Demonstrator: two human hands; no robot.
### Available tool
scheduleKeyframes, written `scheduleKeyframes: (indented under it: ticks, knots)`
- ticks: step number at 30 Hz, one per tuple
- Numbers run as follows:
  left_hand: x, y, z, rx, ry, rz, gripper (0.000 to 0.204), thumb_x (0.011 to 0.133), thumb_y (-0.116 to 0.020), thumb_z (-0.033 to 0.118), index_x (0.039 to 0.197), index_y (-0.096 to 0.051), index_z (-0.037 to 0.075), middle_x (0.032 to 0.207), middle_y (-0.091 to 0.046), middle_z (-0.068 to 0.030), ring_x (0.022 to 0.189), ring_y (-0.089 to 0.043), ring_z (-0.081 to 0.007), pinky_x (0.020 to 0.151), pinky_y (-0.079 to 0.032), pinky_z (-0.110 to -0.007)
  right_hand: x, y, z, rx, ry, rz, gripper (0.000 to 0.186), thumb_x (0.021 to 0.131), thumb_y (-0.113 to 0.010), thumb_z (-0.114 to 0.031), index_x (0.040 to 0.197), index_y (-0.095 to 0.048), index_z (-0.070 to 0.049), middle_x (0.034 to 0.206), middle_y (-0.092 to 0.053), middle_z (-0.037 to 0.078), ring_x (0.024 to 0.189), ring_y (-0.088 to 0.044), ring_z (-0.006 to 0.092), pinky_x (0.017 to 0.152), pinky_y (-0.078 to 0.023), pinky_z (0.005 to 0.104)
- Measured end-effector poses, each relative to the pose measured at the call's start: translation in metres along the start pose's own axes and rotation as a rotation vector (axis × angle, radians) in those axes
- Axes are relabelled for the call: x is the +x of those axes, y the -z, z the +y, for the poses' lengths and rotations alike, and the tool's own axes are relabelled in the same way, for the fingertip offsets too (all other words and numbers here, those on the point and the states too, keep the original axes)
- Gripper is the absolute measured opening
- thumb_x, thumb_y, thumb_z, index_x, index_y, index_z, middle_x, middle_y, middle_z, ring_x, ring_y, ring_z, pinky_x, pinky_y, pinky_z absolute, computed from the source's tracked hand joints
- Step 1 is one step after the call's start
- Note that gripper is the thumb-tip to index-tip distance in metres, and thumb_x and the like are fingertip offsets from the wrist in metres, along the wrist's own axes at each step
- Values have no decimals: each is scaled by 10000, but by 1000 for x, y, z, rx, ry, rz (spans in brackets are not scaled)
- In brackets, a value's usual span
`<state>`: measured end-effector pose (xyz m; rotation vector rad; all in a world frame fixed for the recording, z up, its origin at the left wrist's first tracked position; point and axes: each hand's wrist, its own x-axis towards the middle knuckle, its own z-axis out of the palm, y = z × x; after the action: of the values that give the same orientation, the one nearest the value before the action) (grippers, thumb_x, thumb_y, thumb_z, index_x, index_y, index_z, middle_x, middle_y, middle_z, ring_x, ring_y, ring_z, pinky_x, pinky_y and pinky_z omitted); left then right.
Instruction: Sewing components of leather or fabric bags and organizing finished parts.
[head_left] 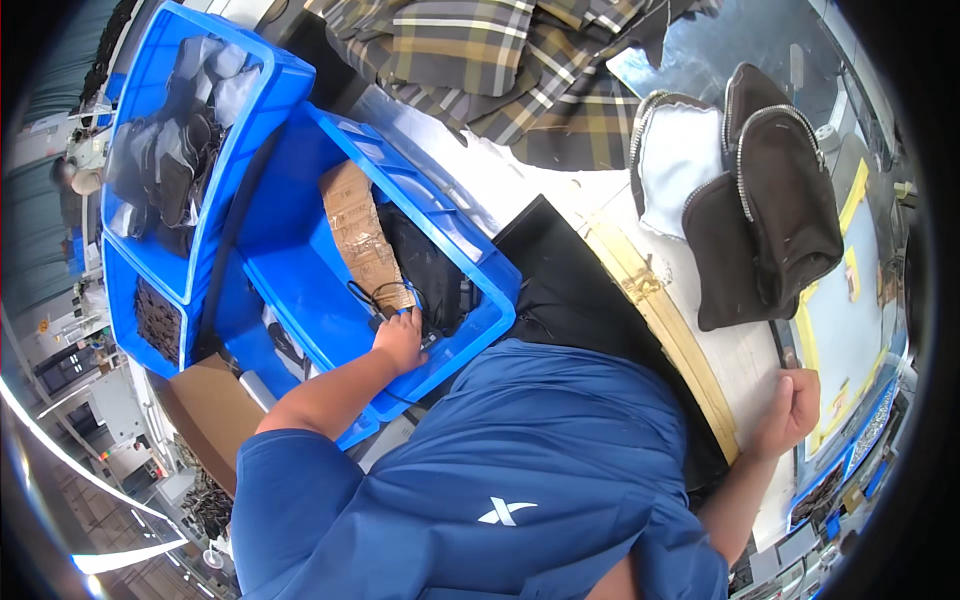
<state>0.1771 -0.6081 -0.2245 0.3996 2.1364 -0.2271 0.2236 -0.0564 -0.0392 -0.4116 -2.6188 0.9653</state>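
My left hand reaches into a blue plastic bin, its fingers curled over a small dark item beside a black cable; I cannot make out exactly what they grip. A torn cardboard strip and a black bag lie in that bin. My right hand is closed at the right edge of the white worktable, with anything inside hidden. Above it lie dark fabric pieces with zippers, one with a white face.
More blue bins with fabric pieces stand left, above a cardboard box. Plaid fabric covers the table's far side. A wooden strip runs along the near edge. A taped translucent board sits at right.
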Motion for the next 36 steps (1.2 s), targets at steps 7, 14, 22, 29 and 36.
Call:
scheduleKeyframes:
  ticks: [7,14,22,29,36]
  knots:
    - [3,-9,2,-49,7,-44,943,725,-778,370,1447,-377,-85,1243,-588,-219,1169,-584,-363,981,-503,-437,2,-3,-4,-25,5,19,147,948,-572,-66,828,-581,19,779,-511,53,739,-477,149,803,-446,287]
    - [4,28,11,47,5,-32,863,767,-782,501,1371,-489,-42,1270,-598,-193,1184,-594,-338,964,-513,-422,10,6,-4,-15,-21,4,123,939,-572,-49,837,-584,19,777,-512,53,758,-497,153,823,-463,293]
    - [-52,279,53,-217,-517,2,541,852,-684,530,1001,-720,11,856,-718,-202,833,-690,-407,740,-545,-469,42,1,-40,-102,203,78,294,738,-760,1,1015,-662,-18,889,-607,115,639,-537,177,613,-464,297]
    - [-49,373,162,-335,-921,1001,475,706,-841,213,1117,-651,69,1073,-617,-136,1014,-597,-345,867,-485,-424,98,-9,-97,-357,571,-76,567,714,-839,-127,1247,-648,-100,1267,-592,151,1041,-596,336,860,-529,448]
    - [-32,371,195,-301,-984,1045,730,609,-910,241,1256,-600,102,1249,-562,-141,1177,-548,-366,1036,-398,-473,116,-5,-73,-112,403,-136,343,773,-777,-55,1105,-698,-82,1186,-664,101,976,-658,290,821,-545,383]
